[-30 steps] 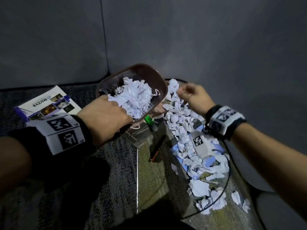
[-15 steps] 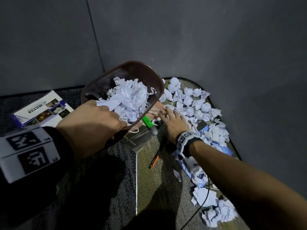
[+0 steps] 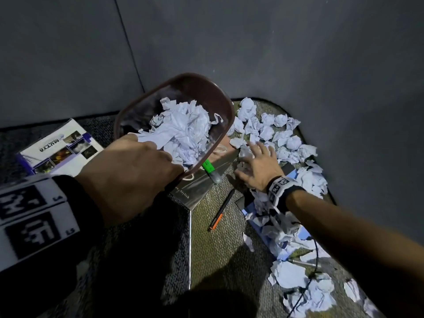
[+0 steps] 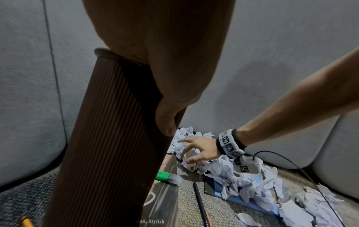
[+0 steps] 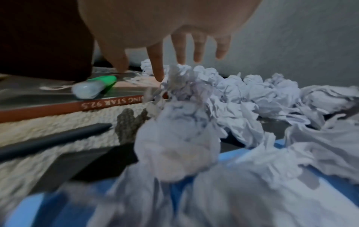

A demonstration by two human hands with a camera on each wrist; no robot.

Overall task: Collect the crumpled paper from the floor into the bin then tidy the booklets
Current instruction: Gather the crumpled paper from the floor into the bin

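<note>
My left hand point(image 3: 128, 173) grips the near rim of a ribbed brown bin point(image 3: 202, 92) and holds it tilted; the bin point(image 4: 101, 138) is half full of crumpled white paper point(image 3: 183, 131). My right hand point(image 3: 257, 166) reaches down with spread fingers point(image 5: 159, 64) over a heap of crumpled paper balls point(image 3: 273, 131) on the floor, holding nothing. More crumpled paper point(image 5: 184, 122) lies under that wrist on a blue booklet point(image 3: 302, 235). A dark glossy booklet point(image 3: 197, 187) lies under the bin. A white booklet with photos point(image 3: 62, 148) lies at the left.
A green highlighter point(image 3: 210, 169) rests on the dark booklet and a black pen with an orange end point(image 3: 221, 210) lies on the olive mat point(image 3: 218, 253). Grey padded walls point(image 3: 298, 53) close in the corner. A black cable point(image 3: 309, 278) runs from my right wrist.
My right hand has dropped from beside the bin's rim to the paper heap on the floor and opened its fingers. The bin stays tilted in my left hand.
</note>
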